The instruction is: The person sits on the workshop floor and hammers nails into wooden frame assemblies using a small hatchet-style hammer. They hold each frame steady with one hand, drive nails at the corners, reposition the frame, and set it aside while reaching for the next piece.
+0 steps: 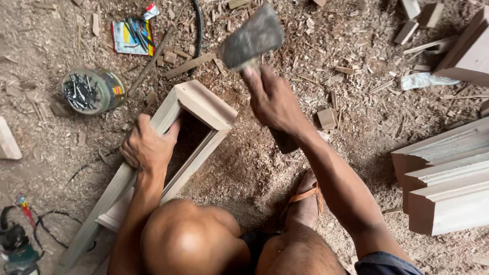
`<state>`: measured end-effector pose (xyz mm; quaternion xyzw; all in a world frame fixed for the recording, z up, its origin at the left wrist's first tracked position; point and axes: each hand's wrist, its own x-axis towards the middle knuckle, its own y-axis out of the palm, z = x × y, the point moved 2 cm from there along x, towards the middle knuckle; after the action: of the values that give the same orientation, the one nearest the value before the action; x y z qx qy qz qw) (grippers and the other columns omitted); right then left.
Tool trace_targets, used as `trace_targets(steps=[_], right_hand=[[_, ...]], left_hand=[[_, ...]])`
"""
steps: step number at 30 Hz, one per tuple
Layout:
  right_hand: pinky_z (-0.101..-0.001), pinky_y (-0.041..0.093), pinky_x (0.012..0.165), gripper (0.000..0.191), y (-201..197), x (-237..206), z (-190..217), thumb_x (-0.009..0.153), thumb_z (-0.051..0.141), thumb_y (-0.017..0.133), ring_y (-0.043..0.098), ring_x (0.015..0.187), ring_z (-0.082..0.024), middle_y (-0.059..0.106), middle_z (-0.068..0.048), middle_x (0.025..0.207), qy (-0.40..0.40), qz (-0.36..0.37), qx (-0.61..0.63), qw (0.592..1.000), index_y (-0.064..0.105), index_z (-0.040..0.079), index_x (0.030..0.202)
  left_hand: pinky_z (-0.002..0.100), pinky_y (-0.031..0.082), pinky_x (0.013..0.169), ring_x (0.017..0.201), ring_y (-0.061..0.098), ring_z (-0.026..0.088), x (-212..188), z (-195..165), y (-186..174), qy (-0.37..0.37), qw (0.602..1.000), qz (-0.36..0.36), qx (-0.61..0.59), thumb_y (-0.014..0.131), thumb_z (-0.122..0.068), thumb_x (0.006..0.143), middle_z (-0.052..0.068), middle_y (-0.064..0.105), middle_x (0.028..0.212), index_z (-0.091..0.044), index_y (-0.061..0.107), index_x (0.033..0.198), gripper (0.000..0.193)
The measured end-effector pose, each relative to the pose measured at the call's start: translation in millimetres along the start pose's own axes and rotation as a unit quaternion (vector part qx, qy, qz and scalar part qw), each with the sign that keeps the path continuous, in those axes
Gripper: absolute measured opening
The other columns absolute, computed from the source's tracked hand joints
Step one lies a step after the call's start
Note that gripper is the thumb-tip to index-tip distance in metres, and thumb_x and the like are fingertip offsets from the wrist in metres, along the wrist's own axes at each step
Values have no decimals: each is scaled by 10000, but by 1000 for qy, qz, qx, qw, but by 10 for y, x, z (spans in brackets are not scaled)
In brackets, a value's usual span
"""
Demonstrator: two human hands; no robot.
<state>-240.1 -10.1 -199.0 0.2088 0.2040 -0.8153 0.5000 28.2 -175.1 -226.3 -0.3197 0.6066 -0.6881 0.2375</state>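
At the far left a tin of nails [91, 90] stands open on the sawdust-covered floor [51, 46], within easy reach of the work. Just right of it the left hand [147, 147] wraps its fingers tightly over the left rail of a pale wooden frame [204, 104] lying on the ground before the knees, seemingly to brace it against a blow. Farther right the right hand [275, 102] clenches the handle of a hammer [252, 36], its blurred head raised beyond the frame's mitred corner, while stacked mouldings [448, 178] lie at the right edge.
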Motion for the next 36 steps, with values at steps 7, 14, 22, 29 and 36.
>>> trace_targets(steps=[7, 14, 22, 29, 36], right_hand=[[-351, 561, 459, 646, 205, 143, 259, 1049, 606, 285, 508, 500, -118, 535, -7, 647, -29, 171, -117, 978, 632, 67, 972], [-365, 546, 359, 567, 225, 161, 255, 1017, 569, 266, 458, 405, -131, 506, -13, 607, 16, 67, -81, 994, 548, 78, 1021], [-435, 480, 370, 490, 213, 114, 215, 1001, 560, 284, 438, 400, -158, 487, -17, 560, 78, 80, -45, 993, 550, 166, 1118], [-365, 483, 369, 624, 171, 290, -126, 1028, 616, 310, 451, 430, -141, 513, -44, 601, 5, 104, -140, 985, 626, 78, 1031], [-343, 502, 319, 539, 359, 617, -456, 1047, 576, 299, 493, 386, -138, 529, -40, 598, 54, 144, -57, 986, 593, 125, 1018]], left_hand=[[492, 483, 539, 614, 662, 341, 51, 30, -36, 0, 1000, 17, -17, 940, -517, 765, 116, 680, 752, -106, 603, 921, 554], [508, 499, 564, 644, 661, 377, 44, 8, -79, -6, 1000, -3, -11, 933, -531, 752, 142, 671, 753, -101, 583, 872, 568], [521, 482, 542, 641, 663, 375, 26, 11, -103, -16, 1000, 26, 0, 933, -526, 736, 135, 678, 760, -94, 592, 897, 574], [488, 481, 519, 618, 662, 350, 14, 9, -67, 0, 1000, -6, -7, 938, -515, 747, 128, 680, 756, -85, 604, 930, 574], [490, 478, 530, 631, 662, 357, -22, -6, -43, -4, 1000, -21, 3, 938, -525, 777, 121, 686, 777, -108, 596, 928, 560]])
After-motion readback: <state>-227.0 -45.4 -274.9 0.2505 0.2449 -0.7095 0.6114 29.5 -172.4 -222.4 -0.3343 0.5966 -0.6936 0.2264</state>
